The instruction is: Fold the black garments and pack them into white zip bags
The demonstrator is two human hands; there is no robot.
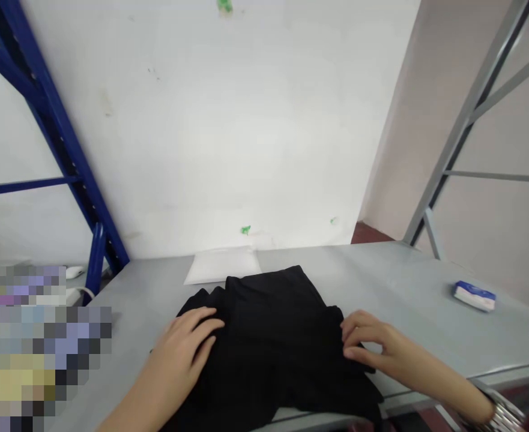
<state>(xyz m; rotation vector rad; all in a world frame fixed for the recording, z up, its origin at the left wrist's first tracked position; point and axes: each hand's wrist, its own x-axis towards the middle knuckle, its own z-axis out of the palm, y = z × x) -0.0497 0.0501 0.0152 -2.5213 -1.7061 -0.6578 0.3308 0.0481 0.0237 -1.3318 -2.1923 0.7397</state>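
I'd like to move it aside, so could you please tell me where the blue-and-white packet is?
In the head view, the blue-and-white packet lies on the right of the grey table, beyond the right hand.

The left hand (pixel 185 348) lies flat and palm down, its fingers (pixel 203 318) loosely spread and angled up and to the right, with the left forearm (pixel 142 399) rising from the bottom edge behind it. The right hand (pixel 374 345) reaches in from the lower right, well apart, its fingers (pixel 354 342) curled toward the left hand, the right forearm (pixel 430 375) trailing low behind.
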